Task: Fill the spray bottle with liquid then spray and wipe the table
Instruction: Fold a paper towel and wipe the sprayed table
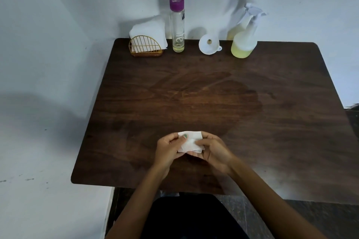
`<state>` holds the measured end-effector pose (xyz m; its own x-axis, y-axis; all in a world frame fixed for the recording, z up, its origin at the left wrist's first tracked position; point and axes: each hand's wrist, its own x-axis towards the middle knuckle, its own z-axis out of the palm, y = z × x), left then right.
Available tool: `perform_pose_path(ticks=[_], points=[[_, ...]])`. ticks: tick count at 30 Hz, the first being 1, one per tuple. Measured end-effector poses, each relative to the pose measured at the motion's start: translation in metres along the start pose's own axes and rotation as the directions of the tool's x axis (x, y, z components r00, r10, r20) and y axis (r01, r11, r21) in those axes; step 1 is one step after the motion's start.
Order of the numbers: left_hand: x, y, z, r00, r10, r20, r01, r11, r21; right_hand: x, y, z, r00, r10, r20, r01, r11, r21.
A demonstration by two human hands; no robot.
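Note:
A folded white tissue is held over the near middle of the dark wooden table. My left hand pinches its left side and my right hand grips its right side. At the back right stands the white spray bottle, partly filled with yellowish liquid. A clear bottle with a purple cap stands at the back, a little yellowish liquid at its bottom. Between the two bottles a white funnel lies on its side. A darker damp-looking patch shows on the wood.
A gold wire holder with white napkins stands at the back left of the table. White walls close in behind and on the left. The table's front edge is near my lap.

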<state>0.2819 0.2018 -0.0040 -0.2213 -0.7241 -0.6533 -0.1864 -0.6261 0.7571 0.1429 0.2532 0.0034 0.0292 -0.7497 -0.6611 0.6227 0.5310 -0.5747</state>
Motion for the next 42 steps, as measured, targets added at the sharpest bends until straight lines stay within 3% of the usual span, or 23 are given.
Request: perform_pose_path(ticks=[4,6,9,13,17,20,23,28,30,32,34,37,42], points=[[0.001,-0.001,0.001,0.987,0.053,-0.154,-0.049,0.998,0.035,0.004,0.005,0.003,0.977,-0.163,-0.139,0.110,0.938,-0.328],[0.004,-0.003,0.002,0.973,0.100,-0.208,-0.078,0.991,0.112,0.007,0.009,0.004,0.901,-0.366,-0.234,0.166,0.788,-0.593],[0.001,-0.003,0.007,0.953,0.182,-0.242,-0.140,0.974,0.178,0.008,0.015,0.010,0.758,-0.615,-0.219,0.216,0.553,-0.805],[-0.001,-0.002,0.015,0.957,0.159,-0.244,-0.126,0.981,0.147,0.004,0.026,0.023,0.649,-0.756,-0.090,0.296,0.359,-0.885],[-0.004,0.004,0.017,0.982,0.007,-0.190,-0.026,0.995,-0.095,0.004,0.035,0.030,0.637,-0.771,0.012,0.345,0.270,-0.899],[-0.008,0.011,0.014,0.990,-0.054,-0.129,0.030,0.983,-0.183,0.002,0.039,0.032,0.669,-0.742,0.045,0.330,0.241,-0.913],[-0.008,0.012,0.012,0.998,-0.024,-0.052,0.017,0.990,-0.141,0.000,0.036,0.030,0.718,-0.693,0.063,0.337,0.267,-0.903],[-0.003,0.009,0.005,0.993,-0.063,-0.096,0.050,0.990,-0.128,0.000,0.013,0.021,0.720,-0.671,-0.176,0.326,0.552,-0.768],[-0.002,0.009,0.004,0.997,-0.053,-0.056,0.046,0.991,-0.129,0.003,0.003,0.017,0.805,-0.558,-0.200,0.283,0.659,-0.697],[-0.005,0.013,0.006,0.999,-0.033,-0.020,0.030,0.992,-0.125,0.006,-0.004,0.018,0.918,-0.375,-0.127,0.241,0.785,-0.571],[-0.006,0.014,0.007,1.000,-0.011,-0.018,0.009,0.993,-0.116,0.008,-0.005,0.020,0.956,-0.277,-0.092,0.209,0.870,-0.447],[-0.005,0.016,0.004,0.999,0.012,-0.049,-0.017,0.993,-0.117,0.012,-0.003,0.024,0.949,-0.300,-0.099,0.240,0.887,-0.394],[0.000,0.018,-0.003,0.995,0.072,-0.069,-0.076,0.995,-0.066,0.021,0.005,0.029,0.893,-0.431,-0.129,0.311,0.799,-0.515]])
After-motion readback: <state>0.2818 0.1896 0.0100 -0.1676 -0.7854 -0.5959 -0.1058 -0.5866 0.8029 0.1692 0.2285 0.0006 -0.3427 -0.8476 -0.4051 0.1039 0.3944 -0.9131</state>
